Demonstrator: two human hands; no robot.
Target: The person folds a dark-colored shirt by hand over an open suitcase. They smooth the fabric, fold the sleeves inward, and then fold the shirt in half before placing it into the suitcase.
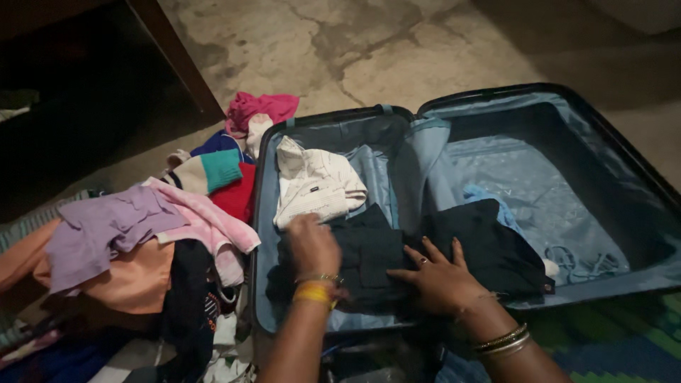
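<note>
An open blue suitcase lies on the floor with a pale blue lining. In its left half rests a folded white garment and, below it, a dark folded garment. My left hand presses on the dark garment's left part with fingers curled; its wrist wears a yellow band. My right hand lies flat on the same garment with fingers spread, bangles on the wrist. More dark cloth spreads across the divider into the right half.
A heap of clothes sits left of the suitcase: lilac, pink, orange, red and a teal-and-cream piece. A magenta garment lies behind. Cracked concrete floor beyond; dark furniture at upper left; a patterned mat lower right.
</note>
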